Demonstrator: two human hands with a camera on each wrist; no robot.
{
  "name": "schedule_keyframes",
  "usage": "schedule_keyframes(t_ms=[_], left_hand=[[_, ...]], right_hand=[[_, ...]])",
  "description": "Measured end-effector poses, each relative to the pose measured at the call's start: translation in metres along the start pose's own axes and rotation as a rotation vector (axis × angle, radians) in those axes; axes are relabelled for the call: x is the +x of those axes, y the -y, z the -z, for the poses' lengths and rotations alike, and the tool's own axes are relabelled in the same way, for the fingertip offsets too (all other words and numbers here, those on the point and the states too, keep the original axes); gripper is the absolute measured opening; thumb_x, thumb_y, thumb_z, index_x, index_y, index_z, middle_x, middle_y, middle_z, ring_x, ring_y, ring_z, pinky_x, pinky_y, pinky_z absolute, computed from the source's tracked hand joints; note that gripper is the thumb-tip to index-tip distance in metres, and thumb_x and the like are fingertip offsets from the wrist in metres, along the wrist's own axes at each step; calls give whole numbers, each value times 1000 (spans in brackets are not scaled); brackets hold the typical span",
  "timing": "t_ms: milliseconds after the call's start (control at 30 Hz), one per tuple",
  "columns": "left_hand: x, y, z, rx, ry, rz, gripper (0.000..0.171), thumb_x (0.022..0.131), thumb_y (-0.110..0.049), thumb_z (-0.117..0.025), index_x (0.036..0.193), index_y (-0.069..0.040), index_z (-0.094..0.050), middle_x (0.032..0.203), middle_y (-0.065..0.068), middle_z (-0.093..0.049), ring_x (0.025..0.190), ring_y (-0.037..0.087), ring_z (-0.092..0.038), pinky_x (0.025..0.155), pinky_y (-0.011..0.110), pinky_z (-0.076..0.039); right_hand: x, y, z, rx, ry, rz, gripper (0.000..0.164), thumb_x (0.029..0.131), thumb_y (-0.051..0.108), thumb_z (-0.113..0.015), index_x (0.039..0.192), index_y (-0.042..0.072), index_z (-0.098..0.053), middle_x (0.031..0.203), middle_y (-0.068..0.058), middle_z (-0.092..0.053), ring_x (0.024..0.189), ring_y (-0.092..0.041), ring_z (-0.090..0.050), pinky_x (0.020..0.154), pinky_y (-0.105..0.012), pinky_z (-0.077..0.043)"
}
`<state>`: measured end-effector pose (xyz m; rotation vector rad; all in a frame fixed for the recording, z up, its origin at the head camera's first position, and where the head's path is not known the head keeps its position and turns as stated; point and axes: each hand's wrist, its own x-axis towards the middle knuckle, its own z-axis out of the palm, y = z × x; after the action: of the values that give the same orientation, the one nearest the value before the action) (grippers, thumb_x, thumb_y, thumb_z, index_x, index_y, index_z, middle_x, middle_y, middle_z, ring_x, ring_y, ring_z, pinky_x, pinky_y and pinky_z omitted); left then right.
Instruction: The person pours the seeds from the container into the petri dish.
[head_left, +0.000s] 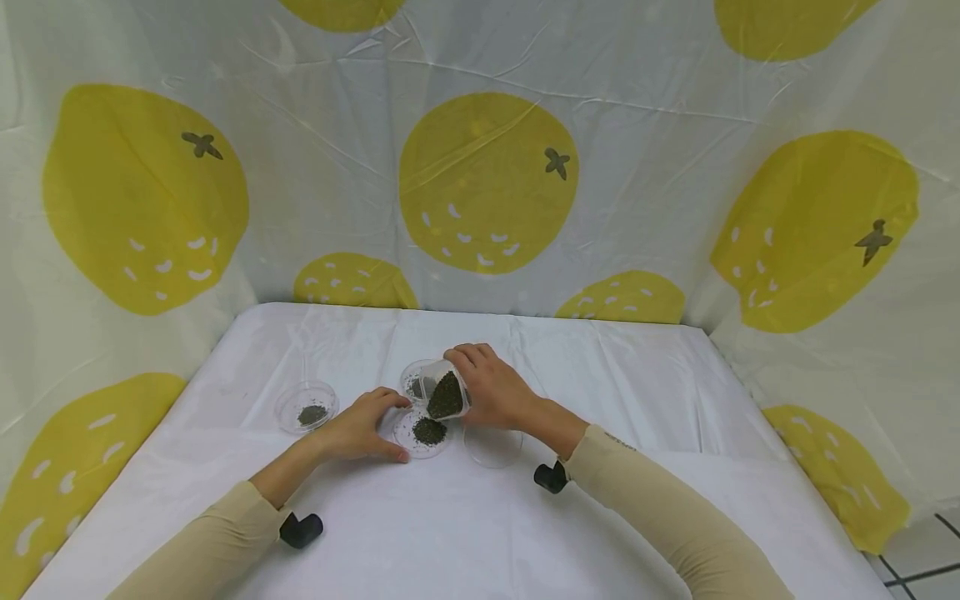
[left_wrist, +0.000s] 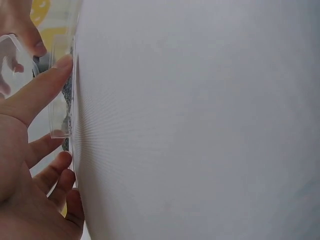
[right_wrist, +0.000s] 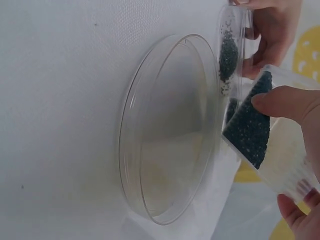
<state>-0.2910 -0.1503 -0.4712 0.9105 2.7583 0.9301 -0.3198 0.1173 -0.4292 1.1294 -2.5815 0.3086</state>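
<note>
My right hand point(head_left: 497, 390) grips a clear plastic tub point(right_wrist: 248, 131) partly filled with dark green granules. The tub is tilted above a petri dish point(head_left: 408, 445), where a heap of the same granules point(head_left: 430, 432) lies. Thumb and index finger of my left hand point(head_left: 366, 429) hold this dish by opposite sides; the thumb point(left_wrist: 42, 89) lies against its wall in the left wrist view. Beyond it, partly covered by the tub, is a second dish point(head_left: 411, 370) with dark granules. Whether granules are falling cannot be made out.
A clear dish point(right_wrist: 167, 135) with no granules stands right of the held one, below my right hand. Farther left, another petri dish point(head_left: 330, 398) has a small dark heap. White cloth point(head_left: 450, 533) covers the table; a lemon-print curtain point(head_left: 487, 75) hangs behind and along both sides.
</note>
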Motion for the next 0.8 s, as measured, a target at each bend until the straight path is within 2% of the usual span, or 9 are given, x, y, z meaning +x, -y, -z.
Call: schedule_keyframes(t_ms=[267, 500, 800], left_hand=[[-1, -1, 1, 2, 4, 5, 80, 61, -47, -83, 127, -13, -52, 127, 5, -45, 118, 27, -39, 99, 46, -31], [-1, -2, 1, 11, 1, -2, 79, 62, -46, -83, 126, -12, -52, 128, 6, -45, 118, 28, -39, 99, 47, -31], [0, -1, 1, 14, -3, -5, 80, 61, -48, -82, 126, -12, -52, 127, 6, -46, 118, 28, -40, 98, 47, -32]], right_hand=[[-4, -7, -5, 170, -62, -112, 92, 59, 42, -83, 132, 13, -37, 125, 0, -43, 111, -20, -40, 89, -34, -42], [-7, -7, -5, 307, -86, -184, 96, 58, 39, -84, 133, 10, -33, 124, -2, -43, 112, -17, -42, 93, -33, -38], [-5, -9, -6, 485, -102, -206, 94, 58, 35, -87, 130, 5, -34, 121, -7, -47, 112, -29, -48, 94, -36, -38]])
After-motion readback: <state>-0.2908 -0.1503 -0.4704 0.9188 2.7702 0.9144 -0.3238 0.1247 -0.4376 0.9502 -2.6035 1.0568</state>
